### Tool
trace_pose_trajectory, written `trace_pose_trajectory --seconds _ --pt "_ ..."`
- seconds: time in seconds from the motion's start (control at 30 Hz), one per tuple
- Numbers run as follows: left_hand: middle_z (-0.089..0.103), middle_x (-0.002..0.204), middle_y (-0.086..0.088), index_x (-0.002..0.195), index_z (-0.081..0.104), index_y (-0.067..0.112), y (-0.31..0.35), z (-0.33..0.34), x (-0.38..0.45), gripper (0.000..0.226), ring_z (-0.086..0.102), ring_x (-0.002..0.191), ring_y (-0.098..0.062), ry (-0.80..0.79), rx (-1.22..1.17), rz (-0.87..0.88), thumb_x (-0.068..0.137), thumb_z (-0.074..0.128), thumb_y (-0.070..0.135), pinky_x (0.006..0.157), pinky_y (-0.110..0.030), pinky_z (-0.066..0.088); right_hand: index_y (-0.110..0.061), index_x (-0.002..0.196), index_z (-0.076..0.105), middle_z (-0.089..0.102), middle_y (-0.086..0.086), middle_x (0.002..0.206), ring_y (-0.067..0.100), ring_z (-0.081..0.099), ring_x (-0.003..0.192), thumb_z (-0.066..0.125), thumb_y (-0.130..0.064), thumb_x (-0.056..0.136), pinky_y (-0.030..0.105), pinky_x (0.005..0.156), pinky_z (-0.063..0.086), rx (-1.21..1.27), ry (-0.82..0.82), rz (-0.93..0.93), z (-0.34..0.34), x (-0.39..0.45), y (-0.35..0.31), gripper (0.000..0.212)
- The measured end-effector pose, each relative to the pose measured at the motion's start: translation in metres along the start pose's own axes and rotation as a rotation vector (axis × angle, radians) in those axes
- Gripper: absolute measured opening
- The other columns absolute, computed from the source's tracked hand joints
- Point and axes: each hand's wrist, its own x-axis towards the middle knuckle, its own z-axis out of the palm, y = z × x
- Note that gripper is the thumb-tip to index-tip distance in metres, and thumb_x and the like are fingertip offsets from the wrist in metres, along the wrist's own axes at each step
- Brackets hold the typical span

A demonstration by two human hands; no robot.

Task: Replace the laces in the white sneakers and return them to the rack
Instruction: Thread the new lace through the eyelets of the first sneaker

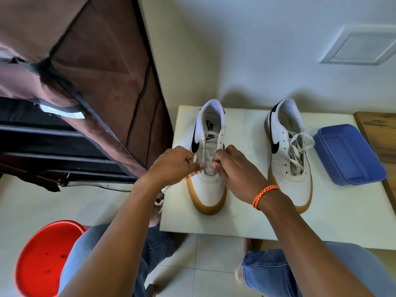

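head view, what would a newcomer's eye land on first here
Probably the two hands meeting over the left sneaker at the centre of the white table: the left hand and right hand each pinch a white lace at its eyelets. Next, the right sneaker with loose laces beside a blue tray, and the red stool at lower left.

"NIKE" on left sneaker's tongue [211, 136], "NIKE" printed on its insole [210, 125]

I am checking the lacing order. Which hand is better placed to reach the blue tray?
Probably the right hand: the blue tray lies on its side, beyond the second sneaker. The left hand would have to cross over.
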Motion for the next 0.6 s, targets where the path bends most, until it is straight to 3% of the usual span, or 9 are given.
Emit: trace_pose_trajectory --seconds 0.13,0.23,0.3,0.37,0.43,0.5,0.53,0.6 --pt "0.079 0.078 0.008 0.083 0.078 0.014 -0.007 -0.004 0.005 0.032 0.076 0.074 -0.008 -0.035 -0.083 -0.020 0.095 0.077 0.044 0.084 -0.040 0.064 -0.014 0.086 0.057 0.052 0.002 0.094 0.015 0.054 0.079 0.045 -0.039 0.110 0.030 0.070 0.042 0.206 0.054 0.044 -0.007 0.005 0.006 0.037" --pt "0.078 0.079 0.008 0.084 0.078 0.016 -0.008 -0.006 0.007 0.030 0.075 0.074 -0.008 -0.032 -0.104 -0.048 0.096 0.076 0.043 0.075 -0.030 0.058 -0.010 0.072 0.062 0.059 0.003 0.071 0.012 0.055 0.062 0.050 -0.039 0.109 0.037 0.067 0.045 0.412 0.054 0.124 -0.016 0.008 0.018 0.048" --pt "0.076 0.081 0.006 0.088 0.073 0.018 -0.010 -0.006 0.008 0.033 0.074 0.077 -0.012 0.004 -0.060 -0.068 0.093 0.077 0.050 0.072 -0.031 0.055 -0.010 0.066 0.060 0.064 0.014 0.068 0.019 0.058 0.065 0.055 -0.040 0.107 0.044 0.071 0.052 0.649 0.039 0.198 -0.020 0.007 0.023 0.051" --pt "0.068 0.091 0.008 0.102 0.059 0.021 -0.010 -0.004 0.008 0.040 0.066 0.082 -0.013 0.101 0.000 -0.069 0.088 0.082 0.051 0.071 -0.033 0.051 -0.012 0.065 0.060 0.066 0.012 0.071 0.024 0.064 0.073 0.059 -0.036 0.106 0.043 0.075 0.051 0.881 0.029 0.252 -0.024 0.006 0.027 0.048" --pt "0.054 0.097 0.013 0.112 0.047 0.025 -0.006 -0.004 0.007 0.048 0.056 0.085 -0.005 0.279 0.010 0.034 0.087 0.085 0.040 0.070 -0.029 0.044 -0.011 0.072 0.063 0.069 0.009 0.077 0.022 0.068 0.079 0.060 -0.031 0.106 0.042 0.081 0.051 1.031 -0.014 0.249 -0.029 0.005 0.027 0.040" --pt "0.053 0.098 0.015 0.113 0.057 0.026 0.004 -0.005 0.007 0.031 0.056 0.089 -0.006 0.405 -0.065 0.252 0.092 0.080 0.023 0.072 -0.025 0.041 -0.011 0.079 0.067 0.068 0.010 0.085 0.024 0.068 0.085 0.059 -0.024 0.106 0.045 0.091 0.054 1.176 -0.052 0.232 -0.034 0.005 0.025 0.031" --pt "0.058 0.099 0.013 0.109 0.066 0.025 0.012 -0.006 0.005 0.018 0.058 0.089 -0.008 0.392 -0.151 0.331 0.096 0.075 0.016 0.073 -0.024 0.042 -0.011 0.080 0.069 0.067 0.010 0.086 0.025 0.068 0.086 0.059 -0.020 0.106 0.046 0.096 0.055 1.243 -0.057 0.230 -0.037 0.005 0.024 0.029" --pt "0.069 0.103 0.003 0.104 0.077 0.017 0.026 -0.006 0.003 0.021 0.062 0.077 -0.006 0.241 -0.361 0.381 0.102 0.064 0.001 0.069 -0.018 0.044 -0.011 0.079 0.069 0.065 0.010 0.084 0.025 0.066 0.084 0.057 -0.016 0.105 0.047 0.096 0.055 1.339 -0.050 0.224 -0.042 0.006 0.023 0.028"
